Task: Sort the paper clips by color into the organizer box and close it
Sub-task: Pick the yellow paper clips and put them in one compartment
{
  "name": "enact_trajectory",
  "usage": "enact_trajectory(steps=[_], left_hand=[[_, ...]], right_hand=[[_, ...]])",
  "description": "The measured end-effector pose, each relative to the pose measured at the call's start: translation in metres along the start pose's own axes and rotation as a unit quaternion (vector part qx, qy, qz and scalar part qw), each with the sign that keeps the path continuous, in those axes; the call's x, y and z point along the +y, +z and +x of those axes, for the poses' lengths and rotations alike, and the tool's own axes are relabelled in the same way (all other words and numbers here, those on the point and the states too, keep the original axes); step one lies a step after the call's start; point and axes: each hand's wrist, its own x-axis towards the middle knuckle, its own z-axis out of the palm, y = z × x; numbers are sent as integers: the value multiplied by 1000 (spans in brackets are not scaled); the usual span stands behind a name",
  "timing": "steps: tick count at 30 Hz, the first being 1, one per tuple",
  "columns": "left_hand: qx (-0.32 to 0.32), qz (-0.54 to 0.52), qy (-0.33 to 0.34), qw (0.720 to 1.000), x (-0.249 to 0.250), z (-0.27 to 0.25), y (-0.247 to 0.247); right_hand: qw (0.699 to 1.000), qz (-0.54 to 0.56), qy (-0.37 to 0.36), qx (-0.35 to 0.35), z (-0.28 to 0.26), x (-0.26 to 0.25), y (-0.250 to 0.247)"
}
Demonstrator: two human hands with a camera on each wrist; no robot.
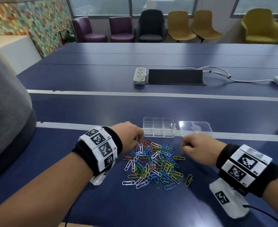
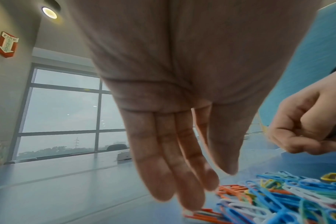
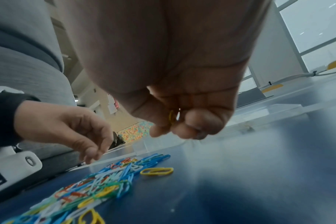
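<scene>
A: On the blue table (image 1: 86, 202), a mixed pile of paper clips (image 1: 153, 164), just short of the clear organizer box (image 1: 158, 126), lid (image 1: 194, 128) open alongside.

B: Early sorting, seemingly. Right hand (image 1: 199, 149) clenched around yellow clips (image 3: 172, 116); left hand (image 1: 129, 136) relaxed, fingers (image 2: 163, 166) reaching into the pile, grasping nothing.

A: Next, probably: yellows into one compartment.

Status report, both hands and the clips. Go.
Left hand open, fingers reaching the paper clip pile. Right hand holds yellow clips. Organizer box open, compartments look empty. Nothing blocking.
</scene>
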Motion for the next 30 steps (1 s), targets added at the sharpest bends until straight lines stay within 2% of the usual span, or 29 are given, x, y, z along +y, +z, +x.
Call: enact_trajectory(steps=[5, 12, 15, 19, 24, 27, 30], left_hand=[[-10, 4, 49, 999, 26, 17, 5], [-30, 42, 43, 998, 36, 37, 11], [-16, 37, 61, 997, 35, 38, 12], [7, -21, 58, 998, 24, 38, 8], [-2, -108, 46, 993, 12, 36, 6], [-26, -145, 42, 988, 7, 34, 7], [-25, -136, 40, 990, 6, 33, 9]], right_hand=[[998, -32, -27, -52, 0, -3, 4], [999, -28, -32, -33, -3, -1, 9], [999, 26, -22, -25, -5, 7, 7], [989, 149, -16, -1, -5, 13, 4], [969, 239, 25, -62, -8, 15, 2], [974, 203, 33, -91, -12, 13, 5], [986, 139, 16, -96, -18, 11, 5]])
